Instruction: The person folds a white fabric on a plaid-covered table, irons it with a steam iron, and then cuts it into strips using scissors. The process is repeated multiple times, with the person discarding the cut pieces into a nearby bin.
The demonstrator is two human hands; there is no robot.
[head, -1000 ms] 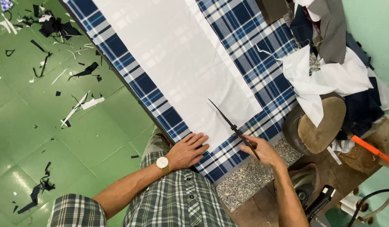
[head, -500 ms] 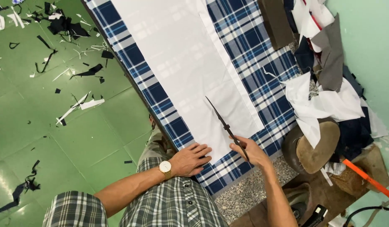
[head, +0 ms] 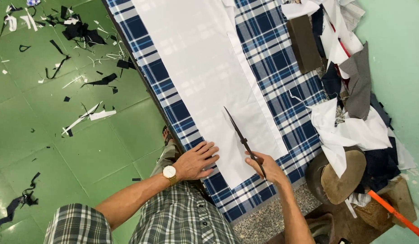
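The right hand [head: 268,168] is closed around the handles of dark scissors [head: 242,138], blades together, pointing far over a white fabric panel [head: 205,77]. The left hand [head: 198,160] lies flat, fingers spread, on the panel's near edge. Both rest on blue plaid cloth [head: 281,86] covering the table; scraps [head: 89,115] litter the green floor at left.

Left hand [head: 196,160]: laid flat, palm down, fingers spread and pointing up and to the right; forearm bare, running in from lower left, watch on the wrist. Right hand [head: 267,168]: closed in a grip, knuckles upward, thumb side toward the left hand; forearm bare, rising from the bottom edge. The 2 hands lie near each other, apparently not touching.
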